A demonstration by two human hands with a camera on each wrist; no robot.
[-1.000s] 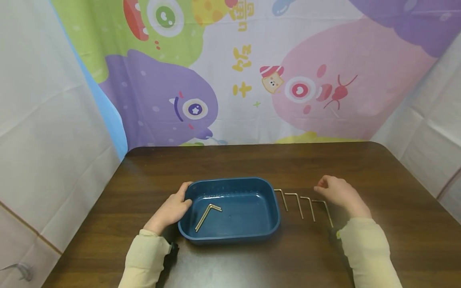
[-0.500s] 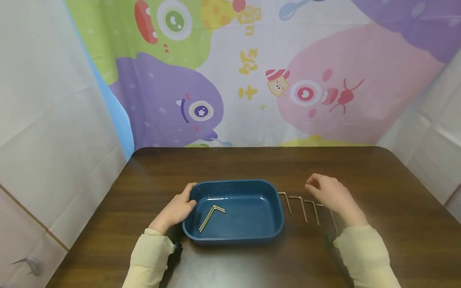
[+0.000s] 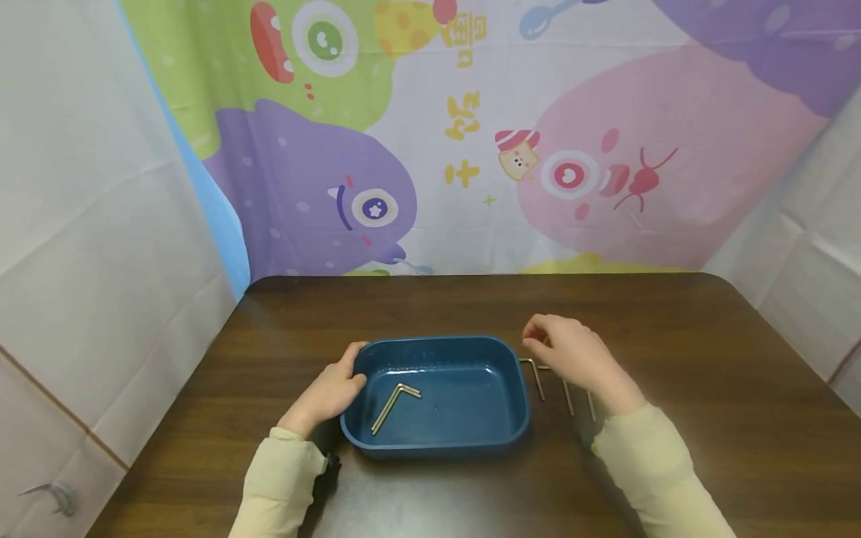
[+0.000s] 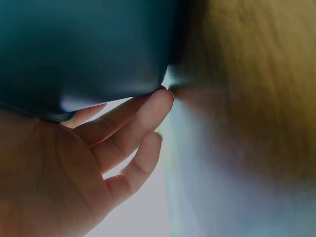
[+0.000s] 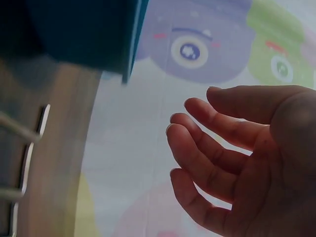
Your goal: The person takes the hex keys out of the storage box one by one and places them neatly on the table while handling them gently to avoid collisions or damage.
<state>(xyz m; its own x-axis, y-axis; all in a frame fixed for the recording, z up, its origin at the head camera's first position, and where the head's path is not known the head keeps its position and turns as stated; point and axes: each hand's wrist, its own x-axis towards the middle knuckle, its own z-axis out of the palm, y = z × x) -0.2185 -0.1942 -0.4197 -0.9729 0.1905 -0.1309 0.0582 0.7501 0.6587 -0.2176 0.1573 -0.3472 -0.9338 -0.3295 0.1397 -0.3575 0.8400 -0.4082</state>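
Note:
A dark blue plastic basin (image 3: 464, 403) stands on the table, with two gold L-shaped hex keys (image 3: 386, 410) lying side by side at its left. My left hand (image 3: 328, 392) holds the basin's left end, thumb at the rim; the left wrist view shows its fingers (image 4: 155, 108) against the outer wall. Above the hex keys (image 3: 537, 382) lying in a row right of the basin, my right hand (image 3: 575, 355) hovers near the basin's right rim. In the right wrist view its fingers (image 5: 202, 153) are loosely bent around nothing. The hand and forearm partly cover that row.
The brown wooden table (image 3: 417, 306) ends at a cartoon-printed curtain (image 3: 471, 224) behind. Pale sheets (image 3: 101, 187) hang at both sides. The basin's raised rim lies just left of the right hand.
My right hand has moved left across the row of hex keys toward the basin, carrying nothing. The left hand keeps its hold. The head view has shifted slightly.

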